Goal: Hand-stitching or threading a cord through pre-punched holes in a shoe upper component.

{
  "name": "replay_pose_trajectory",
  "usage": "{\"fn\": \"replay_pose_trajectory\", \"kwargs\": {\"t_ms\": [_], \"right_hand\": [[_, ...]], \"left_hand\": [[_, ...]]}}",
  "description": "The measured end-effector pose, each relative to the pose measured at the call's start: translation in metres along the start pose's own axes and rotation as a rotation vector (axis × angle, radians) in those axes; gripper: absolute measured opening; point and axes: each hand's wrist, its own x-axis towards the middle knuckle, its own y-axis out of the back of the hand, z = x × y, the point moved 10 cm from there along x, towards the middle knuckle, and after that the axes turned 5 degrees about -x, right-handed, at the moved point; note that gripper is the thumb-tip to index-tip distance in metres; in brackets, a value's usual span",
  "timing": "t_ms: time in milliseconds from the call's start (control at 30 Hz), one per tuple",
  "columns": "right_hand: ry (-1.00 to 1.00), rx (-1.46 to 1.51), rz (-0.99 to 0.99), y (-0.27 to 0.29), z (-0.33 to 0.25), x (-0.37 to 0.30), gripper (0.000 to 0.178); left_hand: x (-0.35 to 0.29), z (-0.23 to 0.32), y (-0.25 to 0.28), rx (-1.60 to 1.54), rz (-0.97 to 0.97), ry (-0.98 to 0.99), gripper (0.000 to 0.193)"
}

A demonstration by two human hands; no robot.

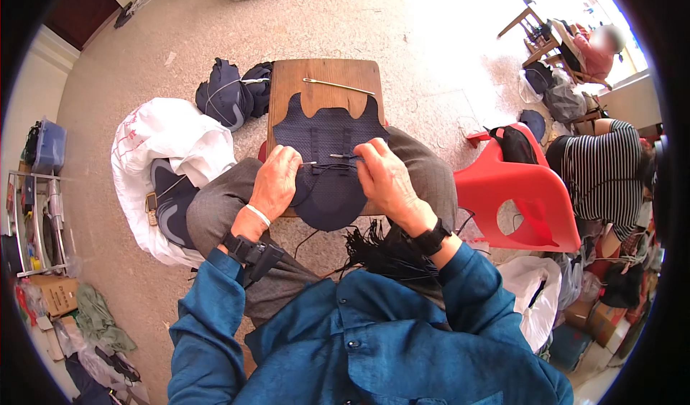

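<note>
A dark navy shoe upper [332, 200] of woven fabric lies flat on a small wooden stool [323, 74] between my knees. At its left edge my left hand [277, 186] is closed in a pinch, and a thin pale metal needle [308, 163] sticks out from the fingertips. My right hand [388, 182] pinches at the right side; a slim silver tip [336, 156] points left from the fingers, its held part hidden. Dark cord [332, 166] runs across the fabric between my hands. A long metal needle [338, 86] rests at the stool's far end.
Left of the stool, a white bag [172, 128] holds more dark shoe uppers and a small phone [152, 208]. Another dark bundle [223, 96] lies beyond. Black cords [381, 250] hang over my lap. A red chair [517, 196] and a person in stripes [604, 175] are at the right.
</note>
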Motion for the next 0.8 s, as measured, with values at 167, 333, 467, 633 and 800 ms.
{"fn": "replay_pose_trajectory", "kwargs": {"t_ms": [167,333,467,633,800], "right_hand": [[0.122,0.123,-0.058,-0.023,-0.029,-0.003,0.033],[0.134,0.039,-0.104,-0.037,-0.034,-0.007,0.039],[0.134,-0.038,-0.123,-0.042,-0.037,-0.005,0.042],[0.132,-0.074,-0.111,-0.042,-0.036,-0.002,0.044],[0.132,-0.055,-0.094,-0.040,-0.036,-0.003,0.045]], "left_hand": [[0.000,0.007,0.009,0.026,0.078,-0.054,0.008],[-0.003,0.015,0.005,0.075,0.048,-0.115,0.006],[-0.001,0.024,0.007,0.232,0.017,-0.139,0.005],[0.002,0.025,0.001,0.323,-0.019,-0.205,0.005],[0.011,0.023,-0.007,0.385,-0.105,-0.188,0.002]]}}
